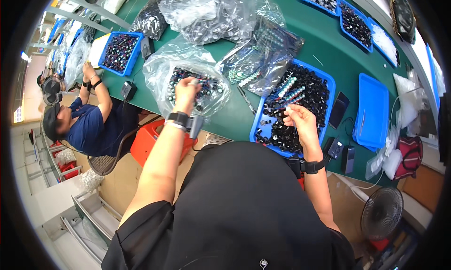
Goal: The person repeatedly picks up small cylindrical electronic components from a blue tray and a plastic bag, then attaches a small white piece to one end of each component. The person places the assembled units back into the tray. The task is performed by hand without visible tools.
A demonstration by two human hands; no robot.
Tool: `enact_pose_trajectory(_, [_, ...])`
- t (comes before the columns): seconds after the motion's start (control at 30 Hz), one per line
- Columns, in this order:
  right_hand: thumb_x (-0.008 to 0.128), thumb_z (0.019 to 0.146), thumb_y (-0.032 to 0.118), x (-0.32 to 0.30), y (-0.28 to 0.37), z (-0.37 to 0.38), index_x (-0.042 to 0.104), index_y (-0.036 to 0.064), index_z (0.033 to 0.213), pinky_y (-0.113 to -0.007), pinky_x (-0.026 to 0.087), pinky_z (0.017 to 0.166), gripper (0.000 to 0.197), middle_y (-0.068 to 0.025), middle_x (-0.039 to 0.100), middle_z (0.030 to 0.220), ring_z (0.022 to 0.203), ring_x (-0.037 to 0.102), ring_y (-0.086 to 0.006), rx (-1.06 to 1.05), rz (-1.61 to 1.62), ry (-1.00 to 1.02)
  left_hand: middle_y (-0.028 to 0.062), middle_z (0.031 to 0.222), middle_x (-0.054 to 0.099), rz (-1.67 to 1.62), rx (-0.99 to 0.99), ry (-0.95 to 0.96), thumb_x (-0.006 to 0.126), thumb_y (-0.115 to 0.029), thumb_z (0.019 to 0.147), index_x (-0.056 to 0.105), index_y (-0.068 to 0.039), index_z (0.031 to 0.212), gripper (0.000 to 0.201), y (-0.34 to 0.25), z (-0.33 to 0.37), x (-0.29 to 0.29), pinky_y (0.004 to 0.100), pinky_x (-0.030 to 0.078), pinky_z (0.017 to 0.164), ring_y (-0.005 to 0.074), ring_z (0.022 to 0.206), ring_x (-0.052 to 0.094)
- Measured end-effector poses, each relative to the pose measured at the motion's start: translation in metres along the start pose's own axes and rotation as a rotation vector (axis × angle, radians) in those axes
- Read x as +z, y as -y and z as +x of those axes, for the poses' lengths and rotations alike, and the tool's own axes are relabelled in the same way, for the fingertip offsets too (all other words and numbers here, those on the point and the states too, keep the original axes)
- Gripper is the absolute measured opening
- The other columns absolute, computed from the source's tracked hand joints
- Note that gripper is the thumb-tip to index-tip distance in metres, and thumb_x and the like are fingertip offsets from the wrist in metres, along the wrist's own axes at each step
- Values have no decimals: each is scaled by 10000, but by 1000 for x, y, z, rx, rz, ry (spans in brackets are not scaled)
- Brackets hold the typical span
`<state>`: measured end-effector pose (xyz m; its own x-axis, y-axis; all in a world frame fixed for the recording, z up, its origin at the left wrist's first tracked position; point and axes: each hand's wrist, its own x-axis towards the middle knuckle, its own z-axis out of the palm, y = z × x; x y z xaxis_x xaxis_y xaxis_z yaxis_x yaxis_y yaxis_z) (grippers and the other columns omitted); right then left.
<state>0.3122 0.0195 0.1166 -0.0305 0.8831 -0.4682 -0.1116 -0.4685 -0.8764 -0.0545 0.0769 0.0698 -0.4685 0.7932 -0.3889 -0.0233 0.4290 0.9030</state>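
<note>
My left hand is over the mouth of a clear plastic bag, its fingers bent together among small round wired parts. What they grip, if anything, is hidden. Above a blue tray heaped with black round caps, my right hand is raised, thumb and fingers pinched. A tiny pale thing shows at those fingertips, too small to name. Rows of wired parts with pale round ends lie on top of the caps, just beyond the right hand.
Filled plastic bags crowd the far side of the green table. A pen lies left of the tray; a phone and empty blue trays lie right. A co-worker sits left beside another filled tray.
</note>
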Motion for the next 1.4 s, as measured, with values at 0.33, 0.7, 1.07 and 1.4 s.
enact_pose_trajectory(0.33, [550,896,90,-23,-29,-7,565,-32,1103,-241,507,601,242,-113,639,929,697,607,-124,18,2,-57,217,1025,610,846,635,-257,683,-234,763,495,-5,1218,543,22,34,-43,396,457,837,353,972,587])
enact_pose_trajectory(0.7, [553,898,97,-22,-35,-22,569,-4,1075,-203,432,554,205,-99,655,958,667,582,-87,33,23,-40,82,798,591,1062,1060,925,627,-152,712,640,-54,861,179,46,-118,151,378,439,743,266,822,551])
enact_pose_trajectory(1.07, [582,893,106,-16,-27,-31,579,6,1020,-223,489,694,161,-40,611,877,763,590,-101,43,186,20,49,834,640,289,-96,977,643,-17,792,619,-12,947,156,12,-114,142,244,481,710,111,752,603])
enact_pose_trajectory(1.4, [611,879,113,-4,-8,-26,604,26,997,-218,459,645,147,-23,608,832,737,581,-92,-72,159,117,55,992,628,85,-50,1039,656,-11,809,566,6,1143,346,-38,-132,127,251,474,831,106,918,589])
